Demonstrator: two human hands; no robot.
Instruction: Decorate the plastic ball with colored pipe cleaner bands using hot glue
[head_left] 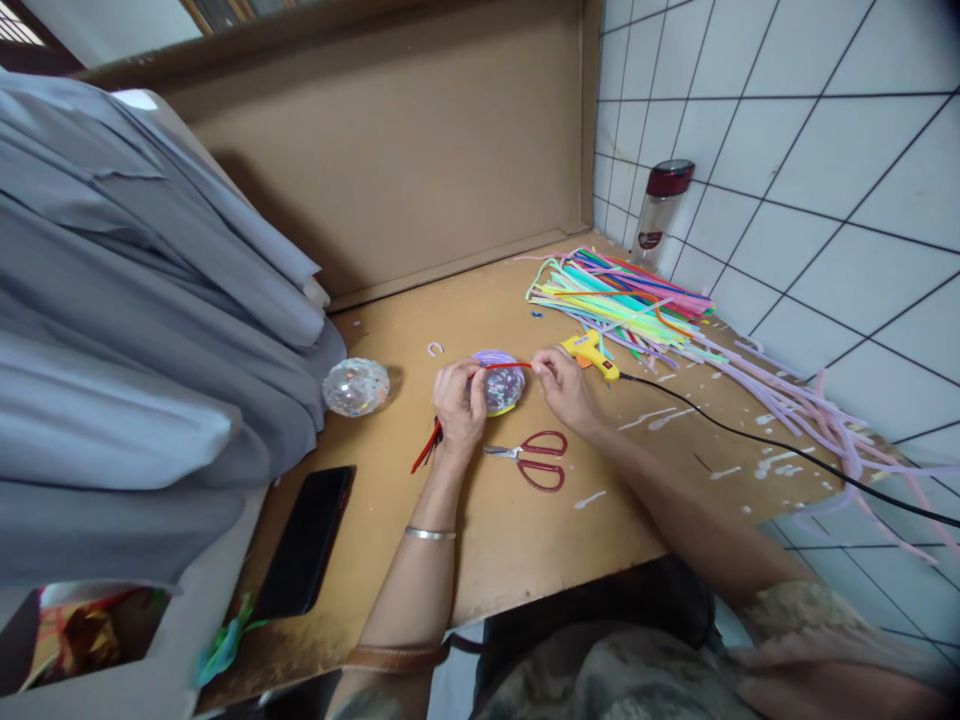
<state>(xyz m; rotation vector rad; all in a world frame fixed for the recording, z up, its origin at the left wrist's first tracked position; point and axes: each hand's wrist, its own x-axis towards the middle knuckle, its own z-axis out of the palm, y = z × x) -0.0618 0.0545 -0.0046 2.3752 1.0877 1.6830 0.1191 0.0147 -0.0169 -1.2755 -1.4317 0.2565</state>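
Between my hands a red pipe cleaner (510, 365) is stretched across the top of a clear decorated ball (502, 390) with purple and yellow trim. My left hand (460, 405) is closed on one end, its thumb against the ball's left side. From under this hand, red and dark strips (426, 450) stick out over the table. My right hand (564, 388) pinches the other end, just right of the ball. Scissors (536, 460) with red handles lie a little nearer to me. A yellow glue gun (594, 355) rests beyond my right hand.
Another clear ball (356, 387) sits at left by a grey cloth (150, 300). A black phone (307, 540) lies near the table's left edge. Many coloured pipe cleaners (622, 300) are heaped at back right, before a bottle (661, 210). The glue gun's black cord (742, 430) runs right.
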